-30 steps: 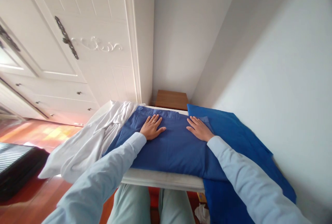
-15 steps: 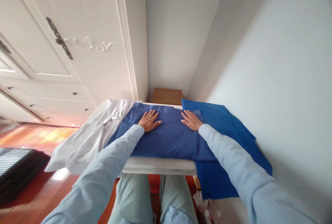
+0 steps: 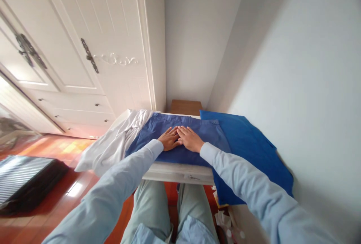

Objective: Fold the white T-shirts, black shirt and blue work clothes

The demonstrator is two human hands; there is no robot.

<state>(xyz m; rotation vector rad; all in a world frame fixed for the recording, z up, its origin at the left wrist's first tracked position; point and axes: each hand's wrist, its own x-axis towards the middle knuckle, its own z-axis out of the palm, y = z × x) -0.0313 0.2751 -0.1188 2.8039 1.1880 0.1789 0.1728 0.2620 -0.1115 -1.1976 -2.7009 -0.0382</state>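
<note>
A dark blue garment (image 3: 183, 158) with a buttoned band along its far edge lies flat on a narrow white table (image 3: 180, 171). My left hand (image 3: 169, 139) rests on the cloth with its fingers stretched out. Beside it my right hand (image 3: 190, 138) also lies flat, its fingertips meeting those of the left. To the right a brighter blue cloth (image 3: 242, 134) spreads over the table and hangs down at the front. A crumpled white cloth (image 3: 118, 138) drapes off the left end.
A white wardrobe (image 3: 121, 22) with dark handles stands at the left. Behind the table is a brown wooden box-like piece (image 3: 186, 107) near the wall (image 3: 296, 67). A black suitcase-like object (image 3: 31, 183) lies on the reddish wooden floor (image 3: 70, 146).
My right hand has slid left across the dark blue garment to meet my left hand. The head view has turned slightly left, showing more of the wardrobe.
</note>
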